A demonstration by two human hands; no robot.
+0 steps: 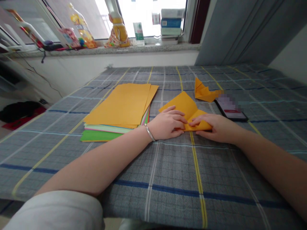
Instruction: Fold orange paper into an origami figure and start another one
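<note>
A partly folded sheet of orange paper lies on the plaid tablecloth in front of me. My left hand rests on its left side, fingers stretched out and pressing it down; a silver bangle circles the wrist. On the right, my right hand grips the paper's folded lower edge, its fingers on top and the thumb at the near side. The two hands almost meet at the middle of the sheet. Behind the right hand sits a folded orange paper shape with pointed flaps, touching or nearly touching a phone.
Left of my hands lies a stack of coloured paper, orange on top, green lower down. The plaid tablecloth covers the surface. Bottles, boxes and a yellow figure line the windowsill. A grey curtain hangs at right.
</note>
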